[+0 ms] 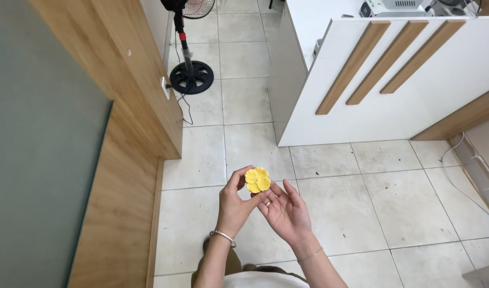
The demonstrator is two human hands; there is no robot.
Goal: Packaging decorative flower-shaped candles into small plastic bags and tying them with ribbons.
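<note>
A small yellow flower [257,180] with rounded petals is held up over the tiled floor in front of me. My left hand [235,202] pinches it from the left, thumb and forefinger on its edge. My right hand [286,210] lies palm up just below and to the right, its fingertips touching the flower's underside. A ring shows on one right finger. Thin bracelets circle both wrists.
A wooden wall panel [127,133] with a green surface runs along the left. A white counter [393,80] with slanted wooden strips stands at upper right. A black standing fan base [191,77] and its cable sit on the beige tiled floor [393,208] ahead.
</note>
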